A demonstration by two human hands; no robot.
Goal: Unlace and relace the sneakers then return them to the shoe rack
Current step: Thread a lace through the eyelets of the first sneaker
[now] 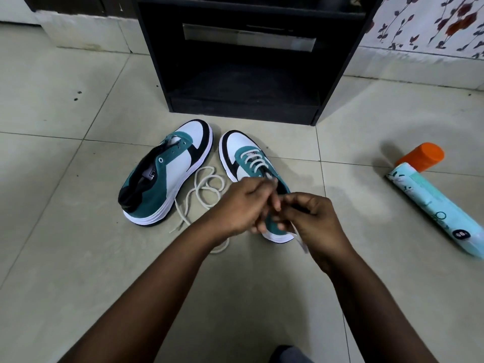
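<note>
The floor [78, 258] consists of pale beige glossy tiles with thin dark grout lines; a pale plinth [86, 35] runs along its far left edge; a floral-patterned wall covering [432, 19] with red flowers and dark leaves occupies the upper right; lighting is soft and even.

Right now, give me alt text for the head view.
Both hands, left hand and right hand, pinch the lace of the right sneaker, half laced. The left sneaker sits unlaced beside a loose lace, before a black shoe rack.
</note>
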